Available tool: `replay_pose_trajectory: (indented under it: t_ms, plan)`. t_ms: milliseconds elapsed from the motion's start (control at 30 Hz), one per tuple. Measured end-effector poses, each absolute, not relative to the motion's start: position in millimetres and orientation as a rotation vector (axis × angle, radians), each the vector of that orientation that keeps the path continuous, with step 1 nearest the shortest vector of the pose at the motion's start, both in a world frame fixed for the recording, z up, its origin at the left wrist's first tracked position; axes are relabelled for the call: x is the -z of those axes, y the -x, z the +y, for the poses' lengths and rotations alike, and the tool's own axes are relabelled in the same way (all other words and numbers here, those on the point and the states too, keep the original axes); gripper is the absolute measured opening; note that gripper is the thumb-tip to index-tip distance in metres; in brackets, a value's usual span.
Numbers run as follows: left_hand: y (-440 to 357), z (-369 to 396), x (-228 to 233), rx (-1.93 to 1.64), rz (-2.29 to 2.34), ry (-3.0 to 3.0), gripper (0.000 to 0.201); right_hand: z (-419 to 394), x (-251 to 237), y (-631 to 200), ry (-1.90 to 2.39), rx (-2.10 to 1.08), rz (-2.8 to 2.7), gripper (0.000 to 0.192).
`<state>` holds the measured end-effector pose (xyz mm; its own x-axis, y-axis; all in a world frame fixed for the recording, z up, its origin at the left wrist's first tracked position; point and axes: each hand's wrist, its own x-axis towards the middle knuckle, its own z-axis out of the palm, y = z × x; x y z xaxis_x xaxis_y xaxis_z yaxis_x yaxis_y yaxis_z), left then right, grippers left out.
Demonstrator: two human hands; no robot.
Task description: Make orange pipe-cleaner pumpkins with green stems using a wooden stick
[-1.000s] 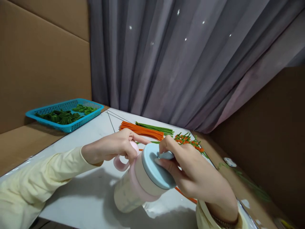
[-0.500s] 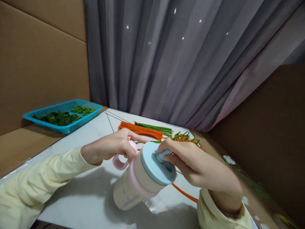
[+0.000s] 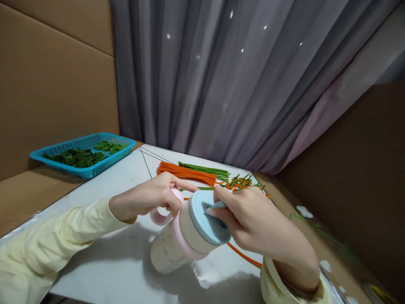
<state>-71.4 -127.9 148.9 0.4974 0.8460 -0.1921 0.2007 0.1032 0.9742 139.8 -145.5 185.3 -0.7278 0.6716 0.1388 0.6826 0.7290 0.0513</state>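
Way off past our left hand [image 3: 148, 197], well apart from it, we've got a turquoise plastic mesh basket [image 3: 82, 165] with a heap of green twisted bits in it, sitting on the brown cardboard ledge beside the white glossy tabletop [image 3: 114, 261]. Coming inward, our left hand is curled tight around the pale pink loop handle [image 3: 160, 217] of a cream plastic tumbler with a pink band [image 3: 177, 247], thumb over the top of the handle, so that hand is doing the holding. The tumbler sits right between our two hands and it's tipped hard: base down on the table toward our left side, mouth end raised and leaning over toward our right hand, so its long axis runs low-left to high-right. On that raised end is a round light blue lid [image 3: 207, 217], and our right hand [image 3: 253, 219] is the one nearer to it, fingertips pinched shut on the little blue flip tab [image 3: 217, 205] on the lid's face. Just beyond both hands lies a bundle of long orange and green fuzzy craft stems [image 3: 190, 172], and past our right hand's knuckles is a scatter of small orange-and-green twisted pieces [image 3: 242, 182]. A single orange stem [image 3: 245, 257] trails out from under the tumbler below our right hand.
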Motion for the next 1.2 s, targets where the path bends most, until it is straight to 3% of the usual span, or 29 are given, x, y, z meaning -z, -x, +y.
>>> replay_pose_trajectory:
  t_ms: [267, 467, 700, 800, 1000, 1200]
  plan:
    - [73, -124, -152, -0.583, 0.888, -1.422, 0.055, -132, -188, -153, 0.445, -0.234, -2.830, 0.018]
    - [70, -128, -155, -0.560, 0.966, -1.414, 0.049, -130, -191, -160, 0.279, -0.281, -2.869, 0.023]
    - [71, -131, -155, -0.608, 0.975, -1.386, 0.067, -139, -185, -150, 0.791, -0.099, -2.826, 0.012]
    - [71, -131, -155, -0.647, 0.982, -1.390, 0.073, -142, -182, -145, 1.062, 0.130, -2.790, 0.018]
    - [71, -131, -153, -0.684, 1.026, -1.440, 0.073, -145, -178, -141, 1.214, 0.451, -2.751, 0.028]
    - [70, -133, -157, -0.742, 1.076, -1.522, 0.069, -138, -179, -134, 1.451, 0.344, -2.687, 0.055]
